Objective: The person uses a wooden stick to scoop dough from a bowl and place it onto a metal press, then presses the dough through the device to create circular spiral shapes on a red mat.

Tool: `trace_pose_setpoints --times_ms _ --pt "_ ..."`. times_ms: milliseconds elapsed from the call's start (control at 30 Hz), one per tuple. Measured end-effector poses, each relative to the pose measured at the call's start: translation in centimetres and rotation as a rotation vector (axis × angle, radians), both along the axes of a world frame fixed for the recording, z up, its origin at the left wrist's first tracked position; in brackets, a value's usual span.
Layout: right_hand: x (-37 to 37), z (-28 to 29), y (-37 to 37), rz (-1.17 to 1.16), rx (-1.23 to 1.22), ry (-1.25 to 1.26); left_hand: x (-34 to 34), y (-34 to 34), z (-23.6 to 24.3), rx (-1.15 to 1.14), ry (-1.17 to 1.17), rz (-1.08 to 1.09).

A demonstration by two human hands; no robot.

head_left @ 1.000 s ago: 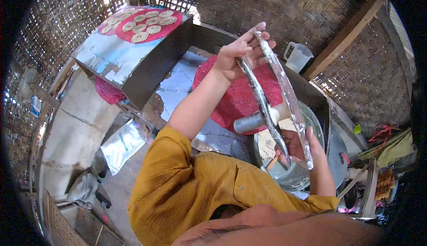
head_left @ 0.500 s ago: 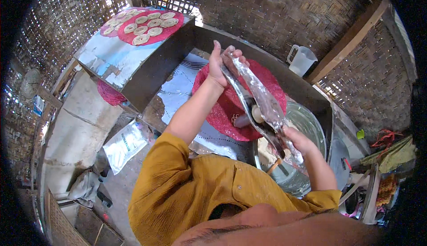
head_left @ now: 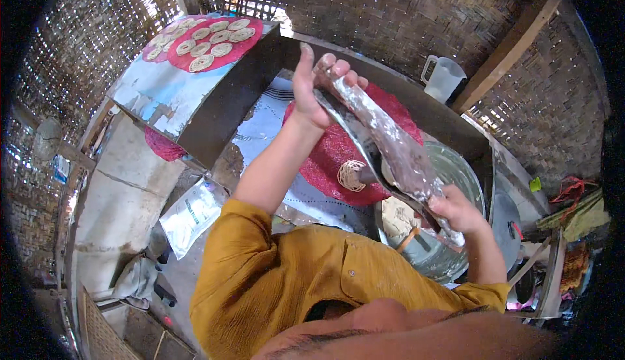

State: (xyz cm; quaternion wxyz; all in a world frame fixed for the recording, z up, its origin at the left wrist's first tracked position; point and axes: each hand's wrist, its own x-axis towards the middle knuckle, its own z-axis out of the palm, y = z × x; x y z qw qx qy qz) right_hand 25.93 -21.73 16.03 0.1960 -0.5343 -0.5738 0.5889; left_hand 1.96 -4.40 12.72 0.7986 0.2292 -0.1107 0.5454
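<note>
My left hand (head_left: pixel 319 86) is closed around the upper end of a long, flour-dusted two-handled press (head_left: pixel 394 145). My right hand (head_left: pixel 456 210) grips its lower end, the two long handles now close together. A grey cylinder (head_left: pixel 367 174) shows under the press, partly hidden, beside a pale coil of thin strands (head_left: pixel 348 174) on a red perforated round mat (head_left: pixel 312 158). Below my right hand, a large basin (head_left: pixel 459 178) holds pale dough (head_left: pixel 397 217) and a wooden stick (head_left: pixel 407 239).
Several pale coils (head_left: pixel 221 49) lie on red mats on a raised box (head_left: pixel 150 96) at upper left. A translucent jug (head_left: pixel 444 80) stands by the woven back wall. A white bag (head_left: pixel 190 217) lies lower left; cloths (head_left: pixel 583 223) hang at the right.
Since a second ago the handles have been squeezed together, my right hand rising and my left shifting left. A coil of strands has appeared on the red mat below the cylinder.
</note>
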Motion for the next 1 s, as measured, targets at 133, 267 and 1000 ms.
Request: trace_pose_setpoints --times_ms 133,267,1000 --pt "0.9 1.3 -0.6 -0.059 0.104 -0.108 1.0 -0.3 0.1 0.074 -0.083 -0.047" --pt "-0.1 1.9 0.6 -0.079 0.198 -0.197 0.0 0.6 1.7 0.168 -0.114 -0.005" --pt "2.1 -2.7 -1.3 -0.133 0.045 0.137 5.5 -2.3 -9.3 0.237 1.196 -0.266"
